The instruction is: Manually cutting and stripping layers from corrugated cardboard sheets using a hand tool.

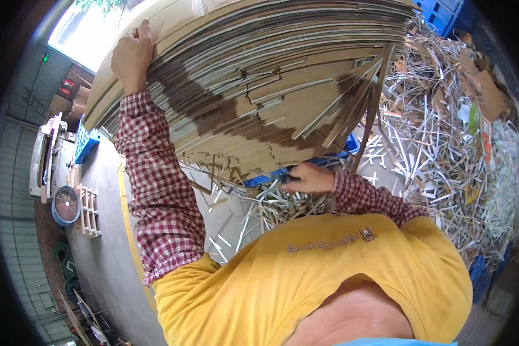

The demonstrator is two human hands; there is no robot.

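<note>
Both hands grip cardboard stack (259,86): left hand (132,55) top, right hand (308,177) underside.

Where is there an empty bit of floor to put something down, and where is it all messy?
The bare grey concrete floor on the left, between the tall stack of brown cardboard sheets and the wooden slat frames, has free room. A smaller patch lies under the stack's edge, scattered with strips. On the right, the heap of white and brown cardboard offcut strips covers everything.
</note>
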